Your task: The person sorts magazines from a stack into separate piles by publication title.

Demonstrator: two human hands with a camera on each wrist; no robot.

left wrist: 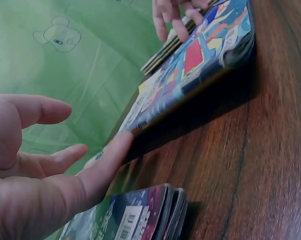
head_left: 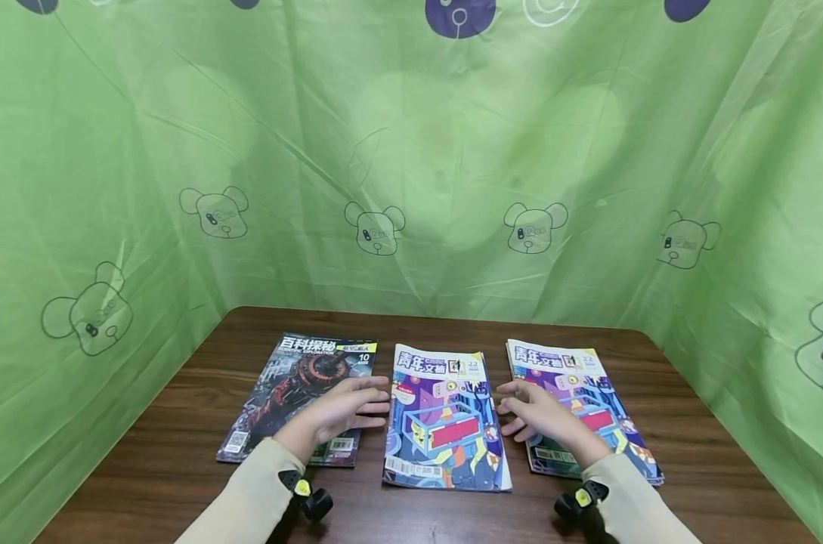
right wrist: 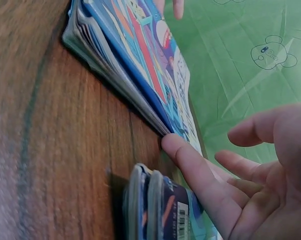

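Note:
A colourful purple-and-blue magazine (head_left: 445, 423) lies on the table between the two hands. My left hand (head_left: 346, 412) hovers over the right part of a dark magazine (head_left: 295, 393), fingers extended toward the middle magazine's left edge. In the left wrist view one fingertip (left wrist: 121, 142) is right at that magazine's spine. From the other side, my right hand (head_left: 536, 412) reaches over the left part of another colourful magazine (head_left: 588, 378), its fingers loosely bent. One fingertip (right wrist: 171, 142) meets the page edges of the middle magazine in the right wrist view. Neither hand grips anything.
The dark wooden table (head_left: 438, 521) carries the three magazine piles side by side. The left and right piles show more than one layer at their edges. A green curtain (head_left: 452, 151) printed with bear heads hangs around the table's back and sides.

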